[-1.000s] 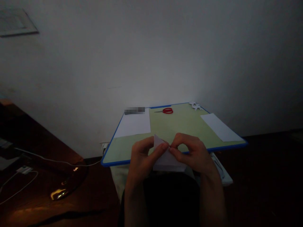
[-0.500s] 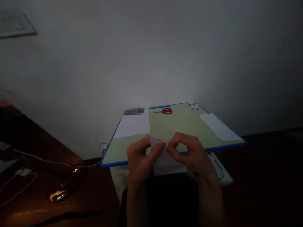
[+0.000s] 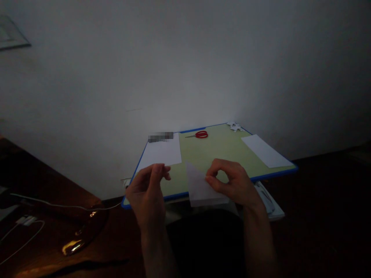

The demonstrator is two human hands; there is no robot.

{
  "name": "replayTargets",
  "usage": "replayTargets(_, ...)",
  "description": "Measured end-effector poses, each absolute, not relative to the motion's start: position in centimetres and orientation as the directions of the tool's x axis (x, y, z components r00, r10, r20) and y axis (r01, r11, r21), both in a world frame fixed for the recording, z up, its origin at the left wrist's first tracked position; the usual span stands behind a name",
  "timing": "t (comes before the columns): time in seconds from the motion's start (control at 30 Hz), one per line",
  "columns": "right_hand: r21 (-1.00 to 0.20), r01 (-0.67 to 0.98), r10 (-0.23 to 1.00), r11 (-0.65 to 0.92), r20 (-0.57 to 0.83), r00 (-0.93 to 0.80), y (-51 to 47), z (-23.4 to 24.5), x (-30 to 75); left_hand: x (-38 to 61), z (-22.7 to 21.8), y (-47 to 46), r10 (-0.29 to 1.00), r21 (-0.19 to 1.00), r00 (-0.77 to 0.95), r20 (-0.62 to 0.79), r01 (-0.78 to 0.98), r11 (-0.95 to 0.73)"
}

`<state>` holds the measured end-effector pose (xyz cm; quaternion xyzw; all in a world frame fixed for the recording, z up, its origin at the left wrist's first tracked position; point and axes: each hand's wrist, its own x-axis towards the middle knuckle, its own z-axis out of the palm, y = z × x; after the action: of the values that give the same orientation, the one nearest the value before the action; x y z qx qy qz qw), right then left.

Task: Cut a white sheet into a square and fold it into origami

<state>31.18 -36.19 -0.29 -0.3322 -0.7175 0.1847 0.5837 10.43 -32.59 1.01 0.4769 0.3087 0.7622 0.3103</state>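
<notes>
A folded piece of white paper (image 3: 199, 189) hangs in front of the board's near edge, a pointed corner at its upper left and a fold along its bottom. My right hand (image 3: 230, 181) pinches its right side between thumb and forefinger. My left hand (image 3: 150, 189) is off to the left of the paper, not touching it. Its fingers are curled and the thumb lies against the forefinger; I see nothing between them.
Red-handled scissors (image 3: 199, 134) lie on the green, blue-edged board (image 3: 217, 150). White sheets rest at left (image 3: 164, 152) and right (image 3: 266, 150), with several folded paper pieces (image 3: 234, 126) at the far right corner. A white cable (image 3: 66, 205) runs at the left.
My left hand has let go of the folded paper and moved left, away from it. The paper stays pinched in my right hand. The view has shifted slightly.
</notes>
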Motion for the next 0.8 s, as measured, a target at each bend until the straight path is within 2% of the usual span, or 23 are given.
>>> replayTargets(0.13,-0.675,0.271,0.717,0.686,0.69,-0.096,-35.9,-0.3,31.3,11.5,0.5,-33.2,0.835,0.831,-0.036,0.55,-0.072,-0.551)
replayTargets(0.2,-0.68,0.277,0.723,0.679,0.684,-0.093,-35.9,-0.3,31.3,12.1,0.5,-33.5,0.826,0.826,0.032,0.563,-0.013,-0.563)
replayTargets(0.53,-0.781,0.279,0.819,0.559,0.572,-0.039,-35.8,-0.2,30.8,13.4,1.2,-33.8,0.738,0.701,0.003,0.675,0.311,-0.642)
replayTargets(0.8,-0.71,0.411,0.77,0.573,0.637,0.028,-35.2,-0.2,30.3,13.8,1.2,-33.8,0.671,0.613,0.044,0.74,0.368,-0.699)
